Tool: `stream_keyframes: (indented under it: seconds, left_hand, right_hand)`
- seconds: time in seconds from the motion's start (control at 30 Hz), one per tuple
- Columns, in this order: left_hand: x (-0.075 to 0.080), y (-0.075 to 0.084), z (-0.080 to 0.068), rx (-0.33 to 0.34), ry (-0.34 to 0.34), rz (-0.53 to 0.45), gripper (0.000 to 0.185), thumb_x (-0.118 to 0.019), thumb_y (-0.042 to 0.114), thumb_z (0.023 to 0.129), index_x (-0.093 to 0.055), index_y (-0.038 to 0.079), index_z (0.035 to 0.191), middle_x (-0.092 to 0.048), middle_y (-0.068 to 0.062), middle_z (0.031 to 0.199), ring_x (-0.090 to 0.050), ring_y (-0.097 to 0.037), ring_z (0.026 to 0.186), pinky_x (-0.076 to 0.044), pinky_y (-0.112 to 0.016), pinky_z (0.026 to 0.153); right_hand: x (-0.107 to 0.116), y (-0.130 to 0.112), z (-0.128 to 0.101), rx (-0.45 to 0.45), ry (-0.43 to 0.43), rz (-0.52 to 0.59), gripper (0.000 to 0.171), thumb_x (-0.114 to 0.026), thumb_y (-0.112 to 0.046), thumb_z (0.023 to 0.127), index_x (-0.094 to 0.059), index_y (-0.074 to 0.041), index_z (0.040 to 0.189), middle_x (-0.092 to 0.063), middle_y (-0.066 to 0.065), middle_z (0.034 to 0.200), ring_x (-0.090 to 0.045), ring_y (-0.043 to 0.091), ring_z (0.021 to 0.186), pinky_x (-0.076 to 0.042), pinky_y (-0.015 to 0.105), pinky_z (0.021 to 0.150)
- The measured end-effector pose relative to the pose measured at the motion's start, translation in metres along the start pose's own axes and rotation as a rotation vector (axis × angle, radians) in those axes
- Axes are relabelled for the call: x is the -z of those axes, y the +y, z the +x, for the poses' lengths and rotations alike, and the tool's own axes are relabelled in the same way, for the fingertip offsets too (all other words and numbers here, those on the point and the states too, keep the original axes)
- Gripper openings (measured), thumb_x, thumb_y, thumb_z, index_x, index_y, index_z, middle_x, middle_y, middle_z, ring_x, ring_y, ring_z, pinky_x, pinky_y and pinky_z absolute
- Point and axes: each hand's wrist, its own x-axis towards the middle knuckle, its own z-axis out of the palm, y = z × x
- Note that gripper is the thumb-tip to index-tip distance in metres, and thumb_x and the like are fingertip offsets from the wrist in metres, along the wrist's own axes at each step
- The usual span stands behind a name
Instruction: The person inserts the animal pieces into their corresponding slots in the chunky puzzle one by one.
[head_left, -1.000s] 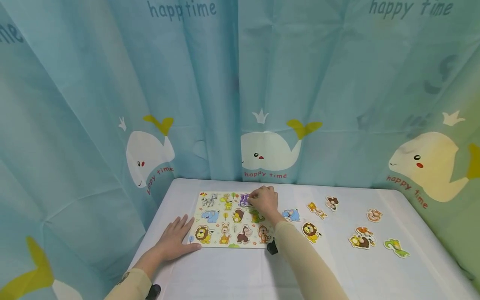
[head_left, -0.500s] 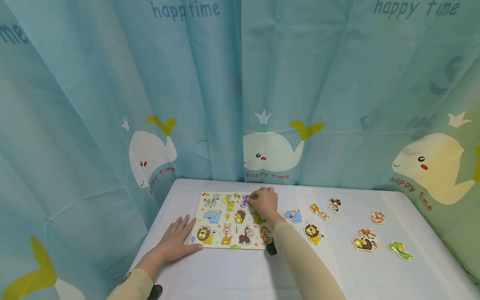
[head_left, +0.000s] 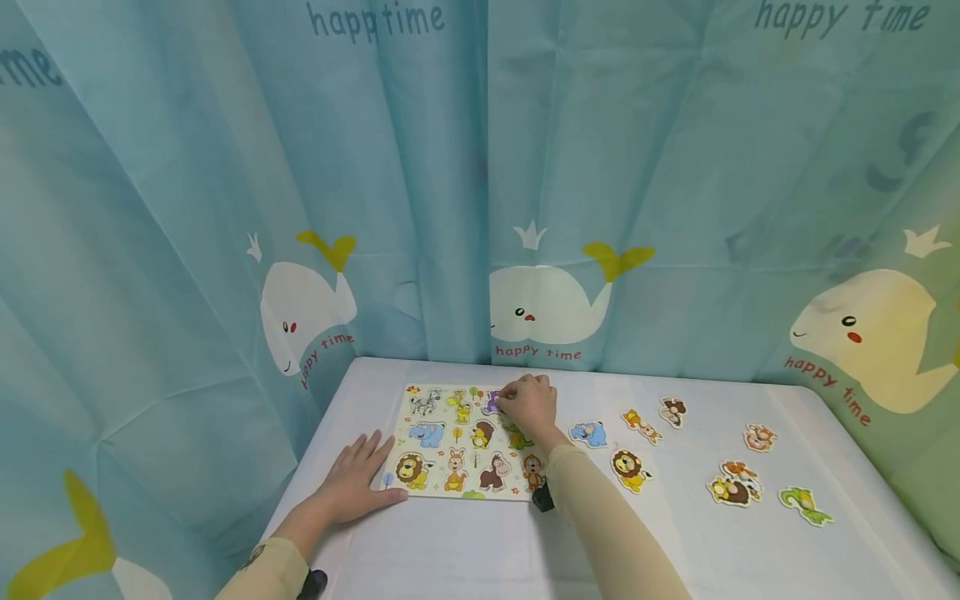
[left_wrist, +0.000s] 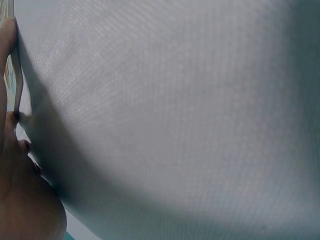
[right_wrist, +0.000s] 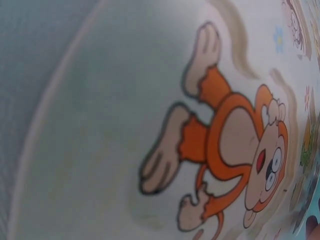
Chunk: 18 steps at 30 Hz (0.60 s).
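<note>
My left hand (head_left: pixel 354 481) lies with spread, fairly straight fingers at the left edge of a puzzle board (head_left: pixel 442 454), its fingertips touching that edge; the left wrist view shows part of this hand (left_wrist: pixel 27 205). Over the board's far right corner, my right hand (head_left: pixel 531 406) pinches a purple animal puzzle piece (head_left: pixel 491 403), which it partly covers. Whether the piece sits in its recess cannot be told. The board carries pictures of a zebra, giraffe, elephant, hedgehog, lion, kangaroo, gorilla and monkey. That monkey picture (right_wrist: pixel 235 135) fills the right wrist view.
Loose pieces lie right of the board: an elephant (head_left: pixel 588 434), a lion (head_left: pixel 630 471), an orange-and-yellow piece (head_left: pixel 642 426), a brown-and-white piece (head_left: pixel 672 412), a small orange piece (head_left: pixel 760 437), a hedgehog (head_left: pixel 730 492) overlapping another piece, and a green piece (head_left: pixel 805 506). A curtain (head_left: pixel 420 275) hangs behind the table.
The head view has shifted slightly, so the scene sits a little further right. Both hands stay in nearly the same place, the right one still at the purple piece.
</note>
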Motion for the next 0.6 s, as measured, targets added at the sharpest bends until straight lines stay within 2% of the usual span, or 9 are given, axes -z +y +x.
stream_keyframes:
  seconds: [0.6]
  left_hand:
    - [-0.0012,-0.0025,0.0011,-0.01,-0.008,-0.018,0.107,-0.072,0.067,0.083,-0.031,0.007,0.161,-0.02,-0.023,0.167,-0.009,-0.047,0.153,-0.007,-0.063,0.123]
  right_hand:
    - [0.002,0.0016,-0.0009,0.023,-0.007,-0.01,0.016,-0.081,-0.037,0.089,-0.082,-0.022,0.089,-0.066,0.001,0.106,-0.049,0.03,0.115,-0.039,0.052,0.1]
